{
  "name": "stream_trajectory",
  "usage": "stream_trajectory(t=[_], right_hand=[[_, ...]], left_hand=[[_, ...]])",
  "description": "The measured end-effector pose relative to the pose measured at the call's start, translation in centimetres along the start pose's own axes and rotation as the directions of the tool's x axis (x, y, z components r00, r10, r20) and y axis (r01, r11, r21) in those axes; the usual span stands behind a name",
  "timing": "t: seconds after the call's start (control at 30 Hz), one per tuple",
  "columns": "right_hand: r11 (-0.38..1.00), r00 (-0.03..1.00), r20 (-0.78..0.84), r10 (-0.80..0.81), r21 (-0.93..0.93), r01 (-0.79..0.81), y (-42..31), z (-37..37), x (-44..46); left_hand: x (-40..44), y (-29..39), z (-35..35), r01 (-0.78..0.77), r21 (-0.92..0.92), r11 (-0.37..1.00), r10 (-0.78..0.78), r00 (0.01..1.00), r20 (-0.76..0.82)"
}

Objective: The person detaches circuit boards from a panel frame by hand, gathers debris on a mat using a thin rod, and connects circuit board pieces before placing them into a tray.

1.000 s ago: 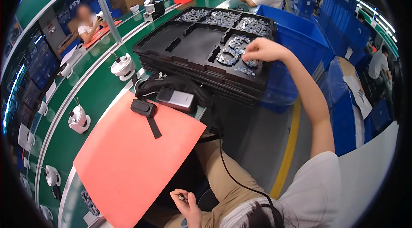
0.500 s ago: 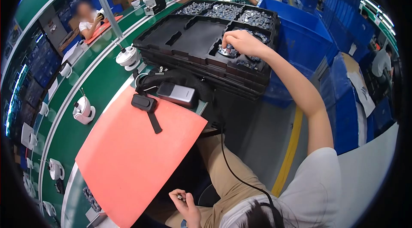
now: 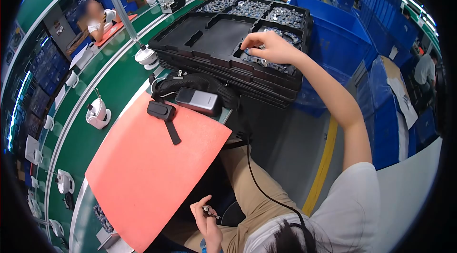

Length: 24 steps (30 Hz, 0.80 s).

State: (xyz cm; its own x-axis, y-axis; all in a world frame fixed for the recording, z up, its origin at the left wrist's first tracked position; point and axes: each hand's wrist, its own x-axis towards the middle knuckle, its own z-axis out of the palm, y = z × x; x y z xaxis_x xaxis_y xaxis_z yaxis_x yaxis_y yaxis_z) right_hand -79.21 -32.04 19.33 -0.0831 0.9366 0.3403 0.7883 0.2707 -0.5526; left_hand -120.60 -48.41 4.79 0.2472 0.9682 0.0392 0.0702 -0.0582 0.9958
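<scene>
My right hand reaches over the near right compartment of the black tray, thumb and fingers pinched together. A bluish bit shows at its fingertips, but I cannot make out what is gripped. Small silvery parts lie in that compartment beneath the hand. Close to my lap, my left hand is closed around a small dark and silvery part, which sticks out past the fingers.
A red-orange mat lies before me, with a black strapped device and a grey power bank at its far edge. White camera units stand along the green conveyor. Blue bins stand right of the tray; other people sit farther off.
My right hand has shifted slightly left over the compartment. My left hand has risen and turned a little, so more of its part shows. The camera units on the conveyor have moved slightly.
</scene>
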Motion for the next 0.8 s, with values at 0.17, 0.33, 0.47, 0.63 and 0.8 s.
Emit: stream_trajectory(t=[0.17,0.33,0.47,0.63,0.8], right_hand=[[0.974,0.993,-0.041,-0.111,0.193,0.117,-7.7,0.9,-5.0],[0.799,0.834,0.399,-0.381,0.596,0.079,-11.7,7.3,-11.0],[0.797,0.844,0.399,-0.358,0.602,0.053,-11.5,8.5,-12.7],[0.86,0.933,0.312,-0.177,0.511,-0.008,-12.0,6.9,-12.8],[0.918,0.963,0.022,-0.267,0.309,0.247,-9.8,2.8,-10.3]], left_hand=[[1.9,2.1,1.2,-0.107,0.074,0.992,0.1,0.991,0.084],[4.0,4.5,3.5,-0.092,-0.189,0.978,0.132,0.968,0.212],[4.9,4.8,4.5,-0.264,-0.039,0.964,0.265,0.928,0.261],[6.2,5.3,5.2,-0.305,-0.037,0.952,0.302,0.908,0.288],[8.5,6.2,5.9,-0.37,-0.027,0.929,0.369,0.913,0.173]])
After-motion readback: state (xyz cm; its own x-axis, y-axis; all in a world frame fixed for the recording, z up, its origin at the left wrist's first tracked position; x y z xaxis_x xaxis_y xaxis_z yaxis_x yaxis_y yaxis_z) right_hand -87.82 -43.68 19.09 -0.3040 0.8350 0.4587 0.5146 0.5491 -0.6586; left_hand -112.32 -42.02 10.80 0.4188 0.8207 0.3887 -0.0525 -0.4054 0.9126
